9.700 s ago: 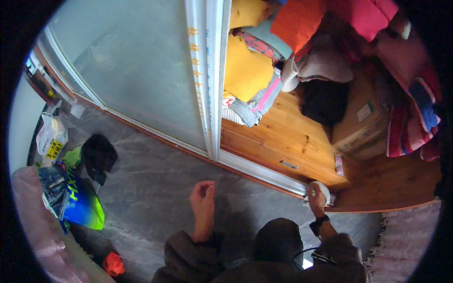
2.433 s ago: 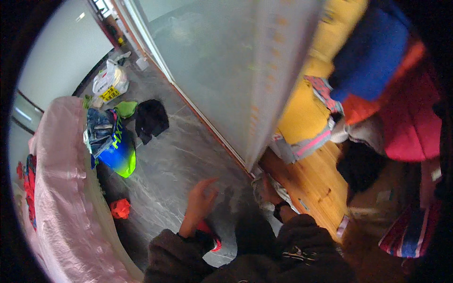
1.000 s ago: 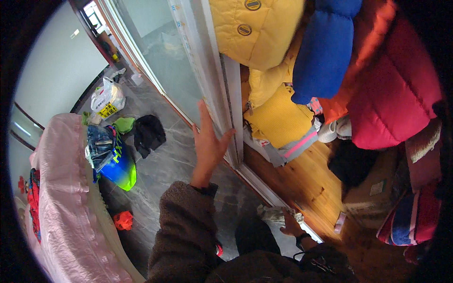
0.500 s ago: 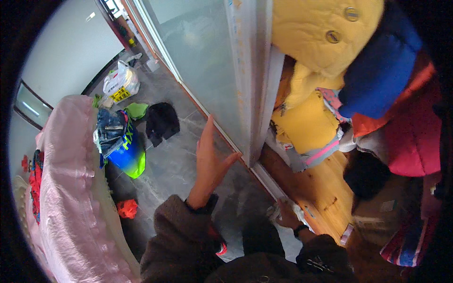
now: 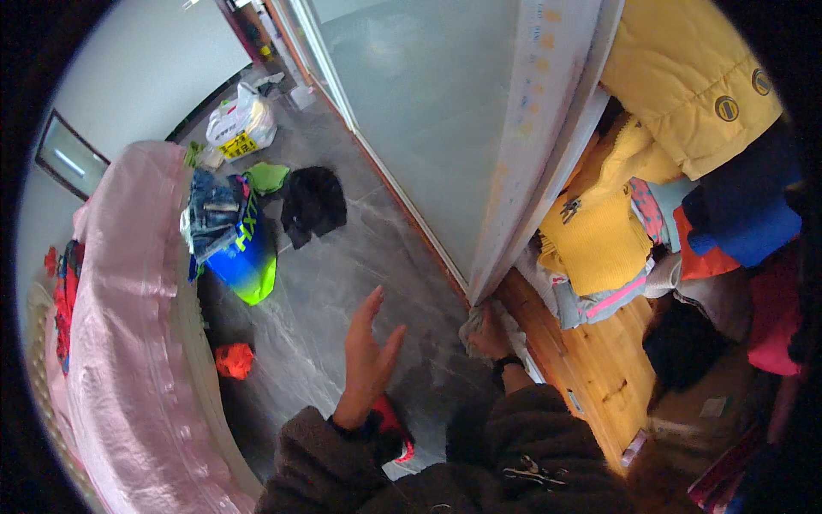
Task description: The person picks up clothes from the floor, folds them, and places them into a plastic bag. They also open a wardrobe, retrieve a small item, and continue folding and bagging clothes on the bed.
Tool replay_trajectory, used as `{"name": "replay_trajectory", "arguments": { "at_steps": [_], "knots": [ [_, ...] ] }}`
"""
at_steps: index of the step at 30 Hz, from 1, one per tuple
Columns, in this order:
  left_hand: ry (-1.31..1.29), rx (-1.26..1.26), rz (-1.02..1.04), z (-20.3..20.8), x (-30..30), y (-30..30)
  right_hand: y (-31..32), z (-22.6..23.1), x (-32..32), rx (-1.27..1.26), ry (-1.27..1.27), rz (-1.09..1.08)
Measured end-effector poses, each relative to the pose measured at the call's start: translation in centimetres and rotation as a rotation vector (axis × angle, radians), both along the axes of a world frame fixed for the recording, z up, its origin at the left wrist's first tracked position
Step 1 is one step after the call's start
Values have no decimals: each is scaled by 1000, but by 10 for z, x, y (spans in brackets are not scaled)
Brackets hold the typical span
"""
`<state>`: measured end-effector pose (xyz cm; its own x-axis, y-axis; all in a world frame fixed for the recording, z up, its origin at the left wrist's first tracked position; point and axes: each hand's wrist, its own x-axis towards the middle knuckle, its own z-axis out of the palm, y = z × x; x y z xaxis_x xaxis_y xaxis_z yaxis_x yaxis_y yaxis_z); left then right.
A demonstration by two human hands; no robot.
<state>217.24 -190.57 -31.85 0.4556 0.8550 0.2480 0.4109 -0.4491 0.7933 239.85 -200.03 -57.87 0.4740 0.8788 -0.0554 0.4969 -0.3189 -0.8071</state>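
Left hand [image 5: 366, 360] off sliding door [image 5: 445, 128] — over grey floor [image 5: 342, 283].

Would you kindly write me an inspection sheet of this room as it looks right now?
Surface: grey marbled tile floor; wooden wardrobe base at the right.
Things in hand: crumpled grey-white cloth held low at the foot of the frosted sliding door.
Clutter: black garment, blue and lime-green bag with folded jeans on top, white plastic bag, small red-orange item, all on the floor.
Hands: left hand open, raised above the floor, touching nothing; right hand gripping the cloth.
Cables: nothing seen.
Surroundings: pink-covered bed at the left; yellow padded jacket and stacked clothes in the wardrobe.
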Motion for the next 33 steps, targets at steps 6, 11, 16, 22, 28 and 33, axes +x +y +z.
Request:
{"name": "replay_trajectory", "arguments": {
  "at_steps": [6,11,16,22,28,33],
  "knots": [
    [38,84,-50,4,5,-8,-108,7,11,-65,-247,258],
    [51,116,-88,8,10,-14,-290,16,2,-332,-301,297],
    [48,179,-97,4,10,-15,-378,26,-8,-608,-241,276],
    [152,168,-92,-5,-6,-11,-285,16,-10,-385,-421,343],
    [223,146,-45,-10,-15,-4,-140,-11,-8,-280,-633,363],
    [286,35,-6,-13,-19,12,-36,-24,-23,-183,-768,518]
  ]
}}
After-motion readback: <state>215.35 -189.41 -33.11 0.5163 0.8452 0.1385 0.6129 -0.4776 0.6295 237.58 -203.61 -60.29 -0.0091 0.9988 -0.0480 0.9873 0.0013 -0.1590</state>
